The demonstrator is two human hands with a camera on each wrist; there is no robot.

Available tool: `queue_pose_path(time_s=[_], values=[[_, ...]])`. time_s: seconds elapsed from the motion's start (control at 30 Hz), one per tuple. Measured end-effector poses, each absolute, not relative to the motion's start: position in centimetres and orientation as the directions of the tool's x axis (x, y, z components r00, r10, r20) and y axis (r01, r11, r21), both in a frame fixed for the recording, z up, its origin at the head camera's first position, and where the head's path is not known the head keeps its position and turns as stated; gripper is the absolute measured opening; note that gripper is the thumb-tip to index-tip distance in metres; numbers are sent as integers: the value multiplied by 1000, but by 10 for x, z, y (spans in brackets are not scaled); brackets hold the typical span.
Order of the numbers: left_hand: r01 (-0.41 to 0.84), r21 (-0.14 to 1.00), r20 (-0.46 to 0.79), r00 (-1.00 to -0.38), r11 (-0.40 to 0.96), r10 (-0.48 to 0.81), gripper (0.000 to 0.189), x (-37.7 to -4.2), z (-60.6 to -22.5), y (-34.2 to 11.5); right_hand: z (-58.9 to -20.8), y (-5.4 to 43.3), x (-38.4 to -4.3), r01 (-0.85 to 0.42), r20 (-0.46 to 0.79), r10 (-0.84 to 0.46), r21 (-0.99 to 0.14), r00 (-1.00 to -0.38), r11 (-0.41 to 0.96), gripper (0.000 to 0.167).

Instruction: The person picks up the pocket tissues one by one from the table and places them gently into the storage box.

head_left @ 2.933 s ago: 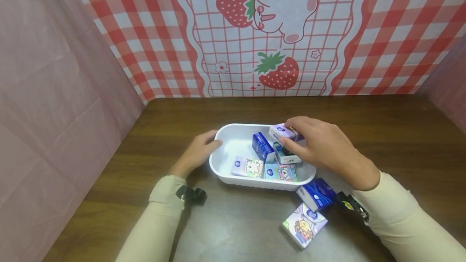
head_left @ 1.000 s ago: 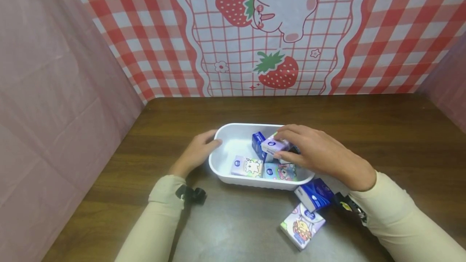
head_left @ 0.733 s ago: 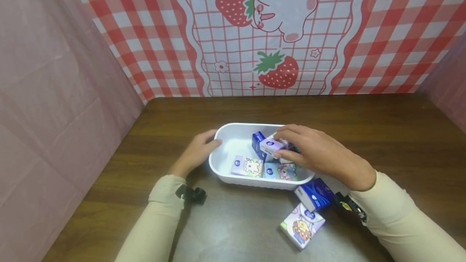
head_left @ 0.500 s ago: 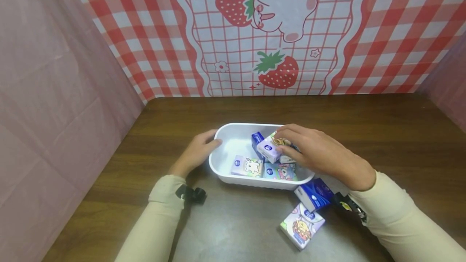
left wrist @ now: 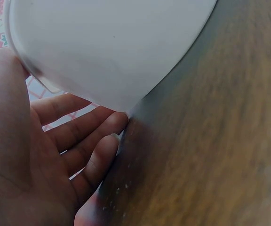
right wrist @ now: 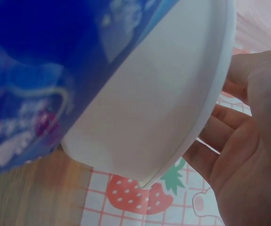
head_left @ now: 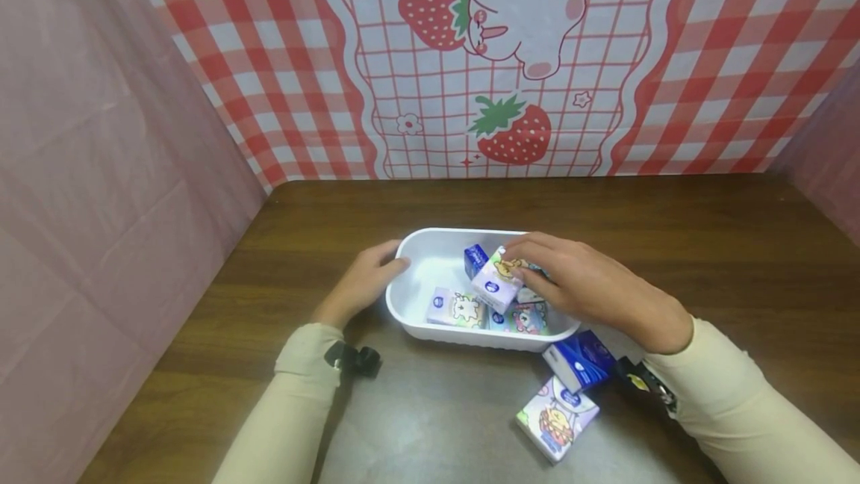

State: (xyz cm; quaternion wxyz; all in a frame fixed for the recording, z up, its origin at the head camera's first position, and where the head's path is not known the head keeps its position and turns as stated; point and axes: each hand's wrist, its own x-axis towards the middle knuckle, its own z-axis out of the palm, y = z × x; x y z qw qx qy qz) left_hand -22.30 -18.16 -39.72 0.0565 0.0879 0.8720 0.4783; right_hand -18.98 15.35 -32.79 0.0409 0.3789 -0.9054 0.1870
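A white oval plastic tub [head_left: 419,278] stands on the wooden table. My left hand [head_left: 365,278] grips its left end, thumb over the rim and fingers along the outer wall, as the left wrist view shows. Over the tub's right half, my right hand [head_left: 591,282] pinches a lilac tissue pack [head_left: 493,286] with a cartoon print. That pack slants above the others. Inside the tub lie a dark blue pack [head_left: 475,260], a lilac pack with a white cartoon animal [head_left: 457,308] and a light blue pack [head_left: 527,318]. Another pack is mostly hidden under my right hand.
Outside the tub's front right corner lie a blue tissue pack [head_left: 581,359] and a lilac cartoon pack [head_left: 558,418], touching. A red checked strawberry cloth [head_left: 289,58] hangs behind the table; pink cloth [head_left: 101,170] hangs at the left.
My right hand has brought the lilac pack from the tub's back right leftward and nearer to me, turning it so that its printed face shows more. The left hand has stayed in place.
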Motion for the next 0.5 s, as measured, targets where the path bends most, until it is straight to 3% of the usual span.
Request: queue_pose_path(time_s=[0.5], values=[[104, 841, -11, -978, 531, 209, 47, -223, -396, -181, -329, 154, -190, -732, 233, -699, -317, -676, 603, 34]])
